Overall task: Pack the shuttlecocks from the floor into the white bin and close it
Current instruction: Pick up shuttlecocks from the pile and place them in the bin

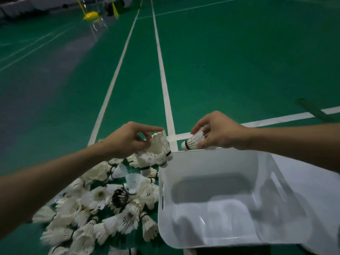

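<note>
A heap of white feather shuttlecocks lies on the green court floor at the lower left, one dark one among them. The open white bin stands to their right, its inside bare. My left hand holds a small bunch of shuttlecocks just over the bin's far left corner. My right hand pinches a single shuttlecock by its feathers, cork pointing left, above the bin's far rim.
White court lines run away from me across the green floor. A yellow object and dark items sit far off at the top left. A flat white panel lies beside the bin's right edge.
</note>
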`<control>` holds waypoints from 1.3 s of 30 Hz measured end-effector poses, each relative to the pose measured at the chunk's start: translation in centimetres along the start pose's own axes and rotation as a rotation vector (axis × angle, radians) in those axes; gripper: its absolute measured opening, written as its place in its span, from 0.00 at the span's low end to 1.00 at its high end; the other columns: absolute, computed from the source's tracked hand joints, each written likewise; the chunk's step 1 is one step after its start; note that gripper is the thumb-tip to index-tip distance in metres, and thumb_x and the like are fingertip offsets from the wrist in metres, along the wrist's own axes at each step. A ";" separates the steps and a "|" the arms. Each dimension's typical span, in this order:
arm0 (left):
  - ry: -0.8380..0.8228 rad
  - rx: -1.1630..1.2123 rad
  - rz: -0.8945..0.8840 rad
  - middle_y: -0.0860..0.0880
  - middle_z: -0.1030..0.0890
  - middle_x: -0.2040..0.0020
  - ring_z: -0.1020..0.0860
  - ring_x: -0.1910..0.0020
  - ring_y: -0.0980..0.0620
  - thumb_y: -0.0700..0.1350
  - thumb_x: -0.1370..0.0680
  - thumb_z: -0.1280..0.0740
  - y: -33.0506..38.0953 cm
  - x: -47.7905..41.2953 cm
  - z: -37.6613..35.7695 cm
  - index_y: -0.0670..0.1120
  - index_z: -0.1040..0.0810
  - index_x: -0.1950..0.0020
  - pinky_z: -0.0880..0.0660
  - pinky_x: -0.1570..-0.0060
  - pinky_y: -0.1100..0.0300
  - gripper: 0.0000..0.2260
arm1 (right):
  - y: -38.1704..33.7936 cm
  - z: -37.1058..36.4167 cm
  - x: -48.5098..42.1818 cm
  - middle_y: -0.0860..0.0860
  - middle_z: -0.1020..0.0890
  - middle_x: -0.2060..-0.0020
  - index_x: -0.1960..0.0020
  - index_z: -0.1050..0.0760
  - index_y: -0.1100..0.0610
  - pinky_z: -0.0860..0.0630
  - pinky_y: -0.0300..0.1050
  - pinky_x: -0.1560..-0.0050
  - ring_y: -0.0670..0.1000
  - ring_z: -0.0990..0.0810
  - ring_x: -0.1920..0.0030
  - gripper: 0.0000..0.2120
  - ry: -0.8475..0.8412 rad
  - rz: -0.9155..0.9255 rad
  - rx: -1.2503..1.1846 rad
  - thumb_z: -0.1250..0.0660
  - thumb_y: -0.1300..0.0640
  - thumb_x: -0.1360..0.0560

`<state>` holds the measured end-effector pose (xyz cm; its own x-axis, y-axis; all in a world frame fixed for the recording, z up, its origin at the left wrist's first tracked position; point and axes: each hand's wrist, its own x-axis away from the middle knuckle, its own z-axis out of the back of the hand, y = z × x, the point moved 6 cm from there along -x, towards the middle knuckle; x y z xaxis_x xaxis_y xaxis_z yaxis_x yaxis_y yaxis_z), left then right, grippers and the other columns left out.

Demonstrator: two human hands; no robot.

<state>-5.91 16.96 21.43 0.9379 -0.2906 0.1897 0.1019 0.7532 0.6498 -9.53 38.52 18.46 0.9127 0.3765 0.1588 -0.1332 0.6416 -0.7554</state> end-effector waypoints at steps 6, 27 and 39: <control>-0.043 0.156 0.037 0.50 0.22 0.52 0.25 0.71 0.60 0.34 0.25 0.33 -2.2 -0.2 -1.9 0.59 0.23 0.37 0.26 0.66 0.66 0.23 | 3.0 -2.9 -0.5 0.45 0.20 0.67 0.54 0.17 0.52 0.30 0.33 0.70 0.41 0.26 0.70 0.13 -0.010 -0.029 0.051 0.20 0.53 0.37; -0.048 0.350 0.193 0.51 0.20 0.48 0.18 0.52 0.44 0.43 0.35 0.30 -9.3 -0.4 -3.6 0.67 0.21 0.44 0.19 0.52 0.47 0.24 | 14.6 -14.8 -2.2 0.49 0.20 0.54 0.53 0.20 0.51 0.21 0.42 0.52 0.48 0.20 0.54 0.17 -0.101 -0.265 0.029 0.19 0.52 0.39; 0.082 0.482 0.166 0.49 0.22 0.47 0.22 0.47 0.36 0.35 0.29 0.30 -9.2 0.7 -5.1 0.65 0.21 0.43 0.19 0.54 0.55 0.25 | 15.9 -18.8 -1.2 0.53 0.33 0.31 0.30 0.33 0.52 0.29 0.45 0.37 0.54 0.27 0.37 0.34 -0.303 -0.045 0.419 0.23 0.52 0.32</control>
<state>-4.52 12.83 11.88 0.9533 -0.1284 0.2733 -0.1969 0.4221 0.8849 -5.48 35.77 -5.69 0.7764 0.4793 0.4092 -0.2964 0.8507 -0.4342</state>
